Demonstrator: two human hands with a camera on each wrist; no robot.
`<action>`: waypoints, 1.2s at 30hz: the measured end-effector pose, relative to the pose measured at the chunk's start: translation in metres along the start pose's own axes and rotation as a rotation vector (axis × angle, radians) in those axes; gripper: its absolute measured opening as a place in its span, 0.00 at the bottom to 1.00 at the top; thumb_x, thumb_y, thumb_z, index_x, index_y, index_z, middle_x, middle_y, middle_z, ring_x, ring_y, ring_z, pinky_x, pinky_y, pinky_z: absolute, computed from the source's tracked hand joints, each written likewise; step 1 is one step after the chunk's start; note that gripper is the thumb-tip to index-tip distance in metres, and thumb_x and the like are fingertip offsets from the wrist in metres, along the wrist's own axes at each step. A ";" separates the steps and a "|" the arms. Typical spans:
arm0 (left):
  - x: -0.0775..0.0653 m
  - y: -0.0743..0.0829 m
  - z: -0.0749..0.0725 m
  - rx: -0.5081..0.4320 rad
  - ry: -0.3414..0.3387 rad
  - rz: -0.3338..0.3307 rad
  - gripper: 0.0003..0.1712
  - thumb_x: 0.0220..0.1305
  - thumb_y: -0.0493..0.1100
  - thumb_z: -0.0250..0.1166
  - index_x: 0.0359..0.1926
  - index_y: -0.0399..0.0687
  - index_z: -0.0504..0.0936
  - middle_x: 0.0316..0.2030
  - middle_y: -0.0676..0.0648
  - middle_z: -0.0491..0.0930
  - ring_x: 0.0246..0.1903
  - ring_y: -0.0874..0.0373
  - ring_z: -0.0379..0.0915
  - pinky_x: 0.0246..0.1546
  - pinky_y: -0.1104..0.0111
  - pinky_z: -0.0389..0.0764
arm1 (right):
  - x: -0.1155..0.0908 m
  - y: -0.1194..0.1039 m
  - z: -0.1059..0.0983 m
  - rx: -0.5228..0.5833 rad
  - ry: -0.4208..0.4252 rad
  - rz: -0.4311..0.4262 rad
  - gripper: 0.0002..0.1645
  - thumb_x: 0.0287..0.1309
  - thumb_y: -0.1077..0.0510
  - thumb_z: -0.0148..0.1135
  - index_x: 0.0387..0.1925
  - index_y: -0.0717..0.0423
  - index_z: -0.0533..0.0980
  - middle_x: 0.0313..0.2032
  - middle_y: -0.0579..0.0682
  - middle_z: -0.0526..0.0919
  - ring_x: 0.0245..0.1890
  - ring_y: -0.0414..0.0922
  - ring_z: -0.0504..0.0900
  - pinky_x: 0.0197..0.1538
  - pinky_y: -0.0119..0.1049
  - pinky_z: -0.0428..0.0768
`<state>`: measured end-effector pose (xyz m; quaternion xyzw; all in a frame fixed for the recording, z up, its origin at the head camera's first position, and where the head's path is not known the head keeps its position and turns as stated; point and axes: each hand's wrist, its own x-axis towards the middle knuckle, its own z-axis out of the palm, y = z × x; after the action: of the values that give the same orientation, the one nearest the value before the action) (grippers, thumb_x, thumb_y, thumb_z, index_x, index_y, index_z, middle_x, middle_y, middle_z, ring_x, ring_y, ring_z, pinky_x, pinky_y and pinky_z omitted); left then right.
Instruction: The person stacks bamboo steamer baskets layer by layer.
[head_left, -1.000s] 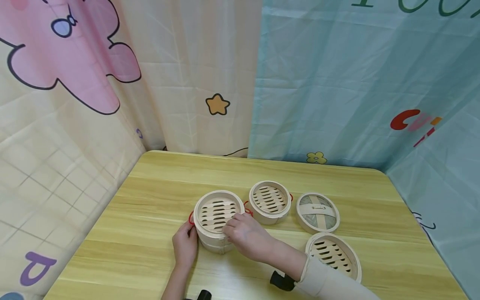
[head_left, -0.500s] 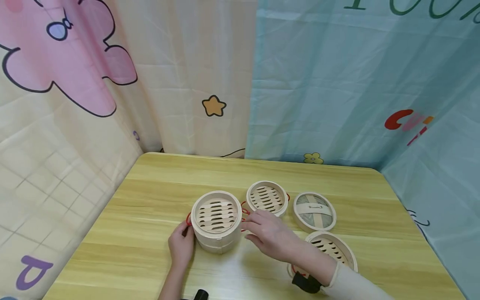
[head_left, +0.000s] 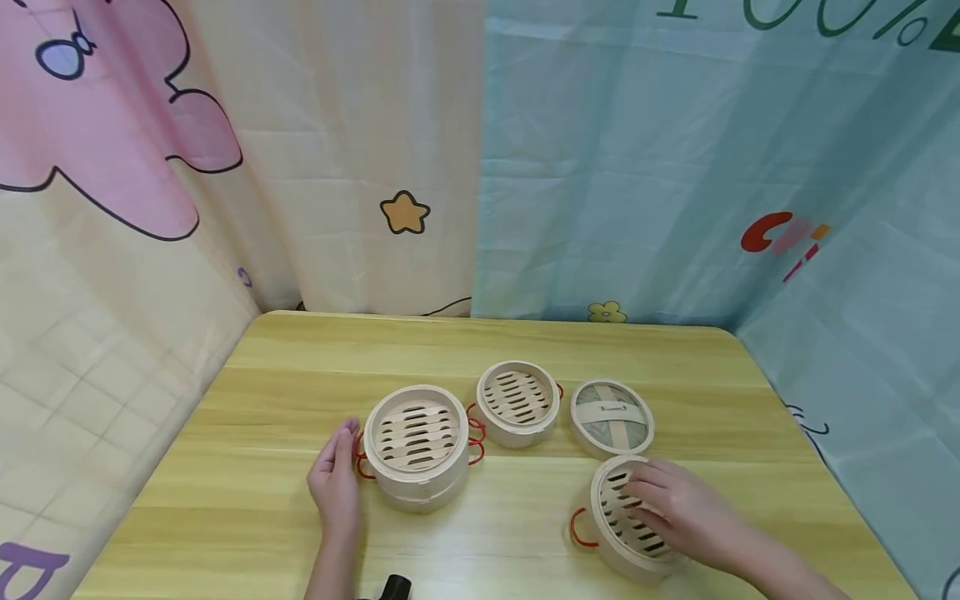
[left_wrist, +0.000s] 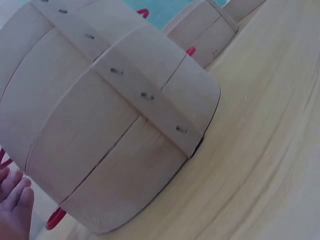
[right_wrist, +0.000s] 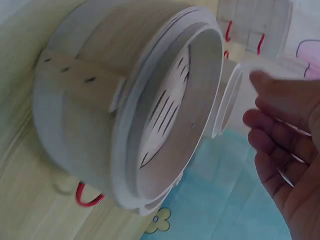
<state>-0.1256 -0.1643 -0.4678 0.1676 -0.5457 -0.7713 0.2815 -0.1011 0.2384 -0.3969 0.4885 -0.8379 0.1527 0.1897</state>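
Two bamboo steamer baskets form a stack [head_left: 423, 492] left of the table's middle, slatted floor upward, with red loop handles at both sides. Beside its left handles my left hand [head_left: 335, 483] stands upright, fingers fairly straight, fingertips at the handles; the left wrist view shows them at the lower left edge by a red loop [left_wrist: 55, 218]. My right hand [head_left: 686, 512] hovers over the right rim of a single bamboo steamer basket [head_left: 618, 554]. In the right wrist view its loosely bent fingers [right_wrist: 265, 140] are apart from that basket's rim and hold nothing.
Behind and right of the stack stands another steamer basket [head_left: 517, 435] with red handles. A round bamboo lid [head_left: 611, 413] with a strap handle lies behind the right basket. Printed curtains [head_left: 600, 167] hang along the wooden table's [head_left: 360, 342] far edge.
My right hand has left the stack's right side and moved right and nearer, over the single basket. My left fingers have let go of the stack's side and straightened. The head view has turned slightly right.
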 end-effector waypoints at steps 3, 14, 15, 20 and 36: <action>-0.001 0.000 0.004 -0.020 -0.018 -0.005 0.22 0.65 0.40 0.57 0.51 0.24 0.73 0.40 0.54 0.82 0.44 0.67 0.75 0.46 0.78 0.72 | -0.020 0.002 -0.008 0.018 -0.049 0.048 0.19 0.42 0.44 0.71 0.32 0.52 0.78 0.35 0.40 0.75 0.35 0.39 0.74 0.40 0.26 0.72; -0.002 -0.003 0.007 0.009 -0.006 -0.004 0.19 0.62 0.38 0.60 0.50 0.26 0.74 0.42 0.50 0.81 0.45 0.68 0.74 0.45 0.76 0.72 | -0.060 0.006 -0.008 0.043 -0.086 0.042 0.30 0.19 0.50 0.78 0.34 0.51 0.78 0.38 0.41 0.76 0.37 0.38 0.73 0.46 0.22 0.69; -0.001 -0.004 0.007 0.019 -0.004 -0.004 0.19 0.62 0.38 0.61 0.50 0.26 0.74 0.43 0.50 0.81 0.44 0.69 0.74 0.45 0.77 0.73 | -0.062 0.007 -0.006 0.037 -0.090 0.041 0.31 0.18 0.50 0.77 0.35 0.51 0.78 0.38 0.40 0.76 0.37 0.38 0.74 0.46 0.23 0.69; -0.001 -0.007 0.006 0.053 0.000 -0.011 0.19 0.61 0.39 0.61 0.50 0.28 0.75 0.41 0.53 0.81 0.42 0.70 0.75 0.36 0.79 0.76 | -0.069 0.012 -0.002 -0.005 -0.116 0.015 0.33 0.14 0.53 0.76 0.36 0.52 0.79 0.38 0.43 0.76 0.38 0.40 0.74 0.48 0.25 0.70; -0.001 -0.009 0.006 0.021 -0.020 0.005 0.20 0.61 0.37 0.60 0.49 0.24 0.74 0.37 0.57 0.82 0.41 0.68 0.76 0.40 0.76 0.75 | -0.074 0.014 0.009 -0.005 -0.094 -0.082 0.07 0.56 0.49 0.61 0.31 0.46 0.79 0.33 0.38 0.77 0.34 0.38 0.73 0.39 0.26 0.72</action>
<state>-0.1307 -0.1573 -0.4739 0.1611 -0.5569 -0.7665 0.2763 -0.0810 0.2974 -0.4406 0.5286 -0.8255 0.1197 0.1574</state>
